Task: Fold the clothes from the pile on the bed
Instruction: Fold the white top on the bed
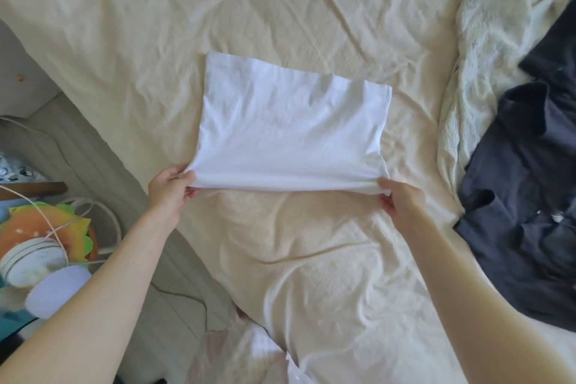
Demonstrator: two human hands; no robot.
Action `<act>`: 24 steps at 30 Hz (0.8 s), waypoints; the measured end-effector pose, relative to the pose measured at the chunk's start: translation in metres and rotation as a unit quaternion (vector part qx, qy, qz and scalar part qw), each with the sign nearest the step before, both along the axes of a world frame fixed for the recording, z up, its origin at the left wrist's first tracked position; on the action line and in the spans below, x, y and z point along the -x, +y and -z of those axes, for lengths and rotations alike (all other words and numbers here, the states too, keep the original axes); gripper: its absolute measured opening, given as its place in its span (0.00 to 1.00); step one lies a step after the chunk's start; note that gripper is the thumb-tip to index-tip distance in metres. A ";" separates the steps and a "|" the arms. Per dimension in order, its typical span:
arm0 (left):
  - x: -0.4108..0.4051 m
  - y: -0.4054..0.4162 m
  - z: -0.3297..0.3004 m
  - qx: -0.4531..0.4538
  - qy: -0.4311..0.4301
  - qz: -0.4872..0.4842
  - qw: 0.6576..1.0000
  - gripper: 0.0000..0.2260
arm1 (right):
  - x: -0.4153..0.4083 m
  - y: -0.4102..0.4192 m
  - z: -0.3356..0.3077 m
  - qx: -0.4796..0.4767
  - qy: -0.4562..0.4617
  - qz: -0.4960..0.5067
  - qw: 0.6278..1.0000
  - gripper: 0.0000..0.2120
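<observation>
while the left hand (170,188) and right hand (400,201) pinch its near corners, the folded white cotton garment (290,131) lies mid-bed (dark navy clothes pile (526,184) at 3 o'clock) on the cream sheet (124,25).

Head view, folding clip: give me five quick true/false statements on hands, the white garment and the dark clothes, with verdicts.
1. Both hands grip the white garment at its near edge. True: the left hand holds one near corner and the right hand the other.
2. The white garment is crumpled in a ball. False: it is spread out in a rough rectangle on the bed sheet.
3. The dark clothes lie to the right of the white garment. True.
4. The right hand holds the dark clothes. False: it pinches the white garment, apart from the dark clothes.
5. The white garment lies on top of the dark clothes. False: bed sheet shows between them.
</observation>
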State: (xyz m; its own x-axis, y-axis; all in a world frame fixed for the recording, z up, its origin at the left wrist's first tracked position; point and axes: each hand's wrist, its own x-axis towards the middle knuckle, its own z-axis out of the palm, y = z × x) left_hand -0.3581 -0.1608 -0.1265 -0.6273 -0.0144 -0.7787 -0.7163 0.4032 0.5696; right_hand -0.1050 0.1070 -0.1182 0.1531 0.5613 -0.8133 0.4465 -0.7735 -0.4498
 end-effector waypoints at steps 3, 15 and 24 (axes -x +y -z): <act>-0.007 0.002 0.001 -0.052 -0.071 -0.056 0.995 0.11 | 0.007 -0.022 -0.004 -0.181 -0.152 -0.187 0.953 0.14; -0.050 0.048 -0.053 -0.037 0.195 0.024 0.980 0.06 | 0.026 -0.069 -0.004 -0.128 0.039 -0.527 0.839 0.19; -0.160 0.165 -0.068 -0.108 0.333 0.524 0.777 0.13 | -0.007 -0.006 -0.037 0.070 0.318 0.025 0.945 0.21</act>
